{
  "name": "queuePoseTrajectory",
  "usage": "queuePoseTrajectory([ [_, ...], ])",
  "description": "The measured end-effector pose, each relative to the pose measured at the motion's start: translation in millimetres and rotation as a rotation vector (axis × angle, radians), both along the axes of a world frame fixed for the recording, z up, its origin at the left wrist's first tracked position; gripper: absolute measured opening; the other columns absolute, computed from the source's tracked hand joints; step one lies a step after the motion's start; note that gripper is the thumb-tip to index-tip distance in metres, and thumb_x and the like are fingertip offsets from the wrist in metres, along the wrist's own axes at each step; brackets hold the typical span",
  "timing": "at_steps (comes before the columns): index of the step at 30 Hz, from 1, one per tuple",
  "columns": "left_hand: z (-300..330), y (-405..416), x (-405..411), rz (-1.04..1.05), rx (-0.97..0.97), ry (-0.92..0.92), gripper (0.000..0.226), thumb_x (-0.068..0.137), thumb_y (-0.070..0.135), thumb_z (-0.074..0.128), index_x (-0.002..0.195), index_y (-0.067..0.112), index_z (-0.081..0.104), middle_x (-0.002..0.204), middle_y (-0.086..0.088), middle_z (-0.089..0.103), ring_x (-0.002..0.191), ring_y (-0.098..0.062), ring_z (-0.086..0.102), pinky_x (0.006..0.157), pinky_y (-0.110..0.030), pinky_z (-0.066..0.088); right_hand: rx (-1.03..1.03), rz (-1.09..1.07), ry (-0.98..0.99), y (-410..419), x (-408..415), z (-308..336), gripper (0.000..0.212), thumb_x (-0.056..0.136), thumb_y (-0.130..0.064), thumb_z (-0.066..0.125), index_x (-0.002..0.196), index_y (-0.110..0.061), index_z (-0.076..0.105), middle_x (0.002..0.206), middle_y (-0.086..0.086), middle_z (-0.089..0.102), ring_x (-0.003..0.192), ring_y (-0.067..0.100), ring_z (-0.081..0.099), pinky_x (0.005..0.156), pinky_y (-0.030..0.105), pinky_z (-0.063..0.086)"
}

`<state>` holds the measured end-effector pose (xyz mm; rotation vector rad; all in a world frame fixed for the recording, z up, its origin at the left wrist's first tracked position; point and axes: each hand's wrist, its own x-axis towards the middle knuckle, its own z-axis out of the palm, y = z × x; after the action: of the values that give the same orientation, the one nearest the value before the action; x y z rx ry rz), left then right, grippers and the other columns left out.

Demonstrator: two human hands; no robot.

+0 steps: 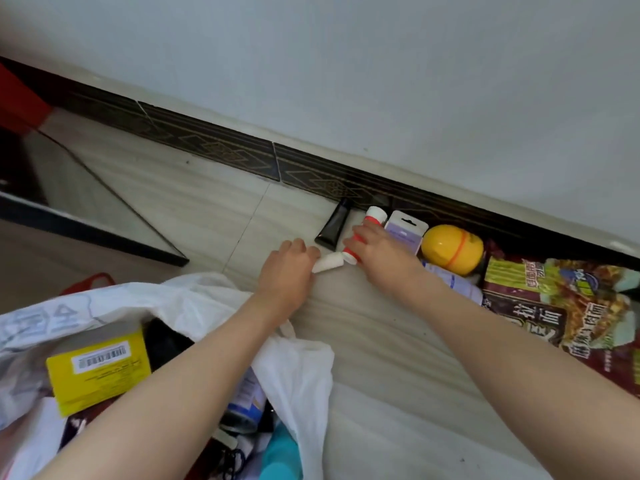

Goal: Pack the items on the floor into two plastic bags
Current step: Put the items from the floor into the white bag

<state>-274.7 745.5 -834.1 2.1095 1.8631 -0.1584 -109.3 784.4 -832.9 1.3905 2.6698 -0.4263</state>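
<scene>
My left hand (289,268) is closed on a small white tube (329,264) lying on the floor tiles. My right hand (379,252) grips a red and white bottle (374,216) beside it, near the wall. A black tube (335,223), a pale purple card pack (406,230), a yellow round container (452,249), a white bottle (457,284) and a large noodle packet (571,306) lie on the floor to the right. A white plastic bag (194,299) stands open at lower left, holding a yellow box (98,368), a blue-labelled can (247,400) and other items.
A dark patterned skirting board (214,147) runs along the white wall behind the items. A dark-edged glass panel (79,202) lies at the left. A red bag handle (91,280) shows behind the white bag. Bare floor tiles (381,358) stretch between my arms.
</scene>
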Motion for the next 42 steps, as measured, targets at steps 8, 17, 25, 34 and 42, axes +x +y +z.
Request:
queuePoseTrajectory([
  [8, 3.7, -0.2, -8.0, 0.138, 0.012, -0.099, 0.031, 0.090, 0.014, 0.048, 0.119, 0.006, 0.051, 0.117, -0.012, 0.049, 0.109, -0.028, 0.044, 0.082, -0.036, 0.040, 0.068, 0.030, -0.169, 9.1, -13.7, 2.8, 0.036, 0.092, -0.013, 0.042, 0.128, -0.017, 0.046, 0.126, 0.010, 0.047, 0.122, 0.030, 0.040, 0.105, 0.039, 0.025],
  [17, 89.9, -44.8, -36.8, 0.349, 0.351, -0.458, 0.022, 0.083, 0.014, 0.060, 0.103, 0.006, 0.062, 0.085, -0.001, 0.045, 0.074, -0.015, 0.044, 0.062, -0.018, 0.024, -0.176, -0.692, 0.922, -40.0, -40.8, 81.1, 0.021, 0.091, -0.022, 0.054, 0.110, -0.014, 0.054, 0.101, 0.004, 0.057, 0.091, 0.019, 0.053, 0.077, 0.022, 0.037],
  [25, 149.3, -161.0, -101.3, 0.471, 0.408, -0.404, 0.022, 0.079, 0.006, 0.064, 0.100, 0.013, 0.067, 0.089, 0.001, 0.059, 0.083, -0.018, 0.053, 0.067, -0.017, 0.026, -1.050, -0.929, 0.973, -134.4, -79.6, 134.6, 0.023, 0.095, -0.026, 0.047, 0.079, -0.010, 0.050, 0.064, 0.009, 0.052, 0.043, 0.014, 0.051, 0.040, 0.020, 0.043],
  [34, 126.2, -220.2, -126.5, 0.680, 0.383, -0.352, 0.018, 0.079, 0.009, 0.067, 0.096, 0.006, 0.061, 0.093, -0.011, 0.058, 0.086, -0.024, 0.054, 0.067, -0.019, 0.028, -1.082, -0.654, 0.704, -186.5, -125.3, 130.3, 0.031, 0.083, -0.029, 0.066, 0.109, -0.012, 0.060, 0.079, 0.003, 0.058, 0.060, 0.013, 0.052, 0.055, 0.020, 0.044],
  [42, 116.1, -217.7, -119.6, 0.694, 0.422, -0.359, 0.017, 0.077, 0.005, 0.069, 0.091, 0.003, 0.060, 0.095, -0.010, 0.049, 0.083, -0.023, 0.054, 0.070, -0.017, 0.031, -0.822, -0.678, 0.802, -184.9, -151.6, 127.6, 0.035, 0.075, -0.044, 0.069, 0.104, -0.025, 0.061, 0.086, -0.008, 0.061, 0.079, 0.014, 0.058, 0.071, 0.026, 0.046],
])
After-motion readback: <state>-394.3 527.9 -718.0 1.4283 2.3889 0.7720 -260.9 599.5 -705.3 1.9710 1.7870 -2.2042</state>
